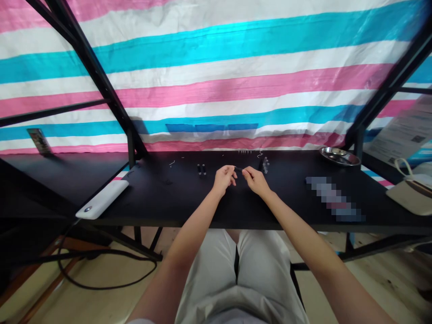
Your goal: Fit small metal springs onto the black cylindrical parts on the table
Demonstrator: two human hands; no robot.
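A short, thin black rod (pixel 238 168) bridges the fingertips of both hands above the black table. My left hand (pixel 223 179) pinches its left end, the other fingers loosely curled. On its right end, my right hand (pixel 254 179) is closed with thumb and fingers. What kind of part the rod is cannot be made out. To the left stand or lie two small black tubes (pixel 201 169) with pale ends. Just beyond my right hand is a cluster of small dark and clear pieces (pixel 265 165). Several tiny pale pieces (pixel 245 152) form a row near the back edge.
The black table (pixel 148 198) ends against a striped sheet (pixel 236 85). A white power strip (pixel 103 200) rests at the left edge, its cable hanging. At right are a shiny metal dish (pixel 339 156), a pixelated item (pixel 334 199) and a beige pouch (pixel 411 195). Black frame posts flank both sides.
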